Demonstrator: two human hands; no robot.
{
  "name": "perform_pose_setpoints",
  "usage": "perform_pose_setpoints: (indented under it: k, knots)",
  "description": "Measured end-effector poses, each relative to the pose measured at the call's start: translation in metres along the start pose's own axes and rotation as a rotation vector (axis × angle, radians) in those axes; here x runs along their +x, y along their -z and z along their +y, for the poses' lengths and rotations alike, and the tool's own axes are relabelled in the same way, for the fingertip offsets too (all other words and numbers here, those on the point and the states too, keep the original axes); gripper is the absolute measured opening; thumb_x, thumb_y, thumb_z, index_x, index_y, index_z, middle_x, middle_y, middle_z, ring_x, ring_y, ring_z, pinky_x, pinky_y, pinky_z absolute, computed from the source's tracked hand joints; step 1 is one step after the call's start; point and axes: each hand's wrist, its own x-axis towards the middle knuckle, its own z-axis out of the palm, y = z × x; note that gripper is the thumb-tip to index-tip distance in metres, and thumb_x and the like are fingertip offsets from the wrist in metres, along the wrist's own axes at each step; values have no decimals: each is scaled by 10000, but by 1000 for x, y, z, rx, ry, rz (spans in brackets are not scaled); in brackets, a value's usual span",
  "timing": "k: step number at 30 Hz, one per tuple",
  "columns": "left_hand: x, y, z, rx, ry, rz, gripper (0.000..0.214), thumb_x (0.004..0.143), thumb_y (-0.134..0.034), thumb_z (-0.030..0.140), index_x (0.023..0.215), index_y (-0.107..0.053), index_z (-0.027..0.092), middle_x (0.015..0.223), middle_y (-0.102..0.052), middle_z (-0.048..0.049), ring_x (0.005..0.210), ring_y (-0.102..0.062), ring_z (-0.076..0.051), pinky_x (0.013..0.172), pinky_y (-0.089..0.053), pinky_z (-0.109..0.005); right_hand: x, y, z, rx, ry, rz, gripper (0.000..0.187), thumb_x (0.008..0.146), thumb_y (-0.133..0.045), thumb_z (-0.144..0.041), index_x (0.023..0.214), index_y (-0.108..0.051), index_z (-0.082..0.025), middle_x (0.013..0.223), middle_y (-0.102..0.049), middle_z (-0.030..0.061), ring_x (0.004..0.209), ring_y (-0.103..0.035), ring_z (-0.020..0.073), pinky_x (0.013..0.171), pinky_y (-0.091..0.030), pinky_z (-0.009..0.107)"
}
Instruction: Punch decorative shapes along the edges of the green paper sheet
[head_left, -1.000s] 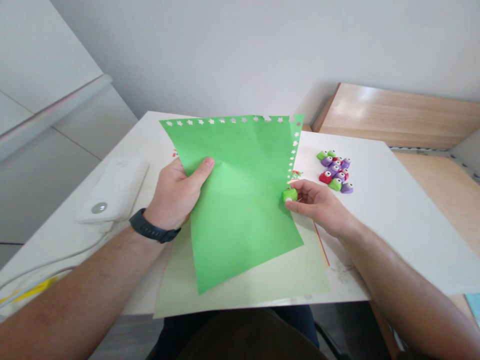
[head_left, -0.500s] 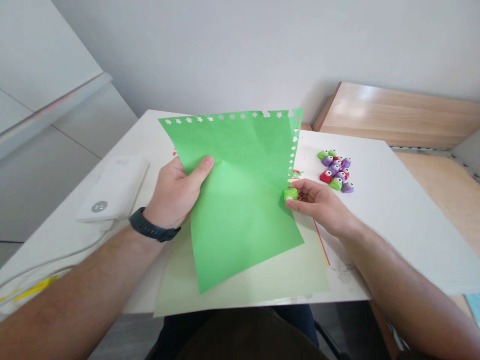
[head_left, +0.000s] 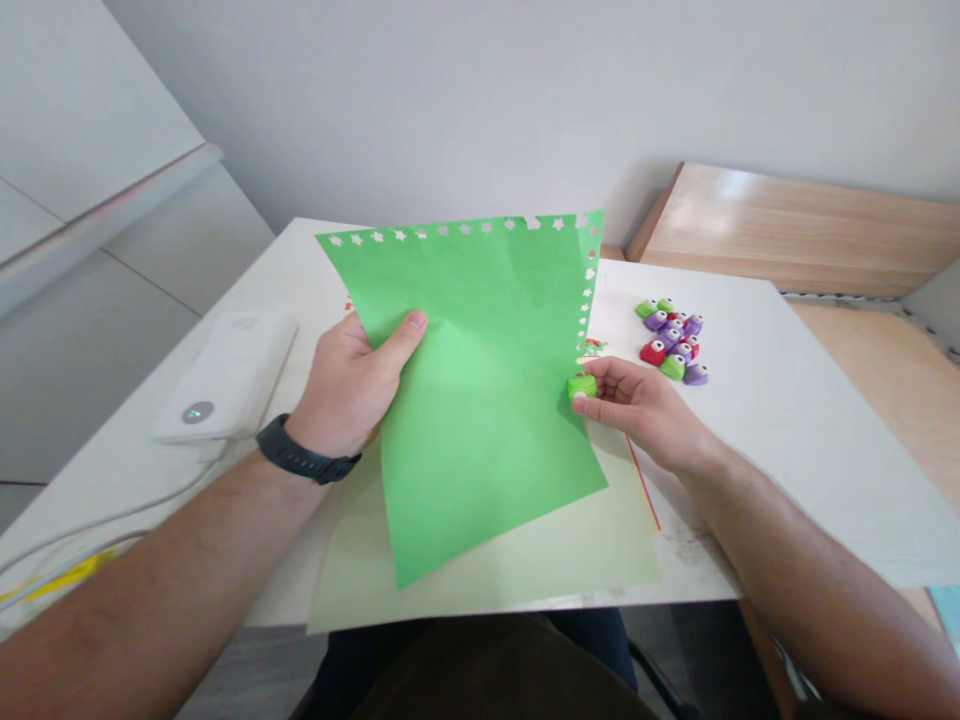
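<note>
A sheet of green paper is held up above the desk, tilted, with star and other small shapes punched along its top edge and down the upper right edge. My left hand grips its left side, thumb on the front and fingers hidden behind. At the right edge, my right hand pinches a small green craft punch, which sits over the paper's edge just below the lowest cut-outs. Whether the punch is pressed down I cannot tell.
Several red, purple and green craft punches lie in a cluster on the white desk, right of the paper. A pale green sheet lies beneath. On the left is a white device with a cable. A wooden board stands behind.
Almost nothing differs. The top of the green paper has tipped up very slightly; both hands and the punch stay in place.
</note>
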Motion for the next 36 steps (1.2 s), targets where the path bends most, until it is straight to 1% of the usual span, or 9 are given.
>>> perform_pose_setpoints:
  k: [4, 7, 10, 13, 19, 27, 31, 36]
  knots:
    - [-1, 0, 3, -4, 3, 3, 416, 937, -761, 499, 1218, -781, 192, 1321, -776, -31, 1210, -723, -296, 1081, -587, -465, 0, -1, -2, 8, 15, 0, 394, 807, -903, -376, 1126, -730, -223, 949, -699, 12, 788, -594, 155, 760, -483, 320]
    - [-2, 0, 4, 17, 10, 10, 412, 940, -757, 504, 1213, -784, 197, 1316, -779, -13, 1207, -723, -287, 1083, -587, -465, 0, -2, -2, -8, 22, -7, 366, 830, -888, -365, 1124, -723, -222, 938, -681, 5, 776, -575, 146, 742, -465, 311]
    - [-1, 0, 4, 52, -4, 28, 406, 941, -757, 495, 1199, -792, 183, 1296, -788, -41, 1185, -734, -292, 1058, -596, -456, 0, -2, -1, -14, 35, -19, 352, 829, -889, -353, 1108, -719, -220, 913, -664, -5, 755, -556, 135, 718, -446, 300]
    - [1, 0, 1, 53, -21, 34, 410, 937, -767, 477, 1205, -795, 168, 1301, -784, -77, 1167, -744, -288, 1026, -605, -419, 0, -3, 0, -5, 43, -16, 362, 818, -894, -357, 1094, -714, -209, 910, -673, 0, 748, -561, 137, 713, -453, 301]
    - [1, 0, -2, -8, -9, 28, 398, 933, -781, 448, 1207, -795, 159, 1289, -788, -86, 1132, -759, -270, 964, -625, -368, 1, -3, -1, 18, 26, -12, 366, 807, -896, -361, 1077, -705, -204, 943, -692, 15, 785, -602, 150, 764, -489, 321]
    - [1, -1, -1, 1, 1, 11, 433, 939, -777, 455, 1237, -780, 142, 1303, -782, -94, 1143, -751, -273, 994, -612, -385, 1, -4, 0, 21, 11, -15, 349, 797, -900, -356, 1032, -695, -199, 970, -713, 29, 806, -624, 160, 777, -500, 336]
    - [0, -1, -2, 5, 0, 11, 438, 936, -783, 452, 1246, -776, 143, 1294, -786, -93, 1143, -751, -273, 981, -619, -380, 2, -6, 0, 11, 14, 0, 352, 792, -900, -369, 1016, -689, -200, 938, -710, 21, 775, -613, 152, 744, -491, 323]
    - [0, -1, -2, -11, 2, 1, 448, 935, -783, 452, 1255, -770, 138, 1300, -781, -108, 1139, -753, -274, 977, -625, -387, 2, -7, 2, -51, 21, 19, 357, 790, -898, -395, 1010, -693, -203, 891, -696, 13, 728, -584, 147, 684, -474, 309]
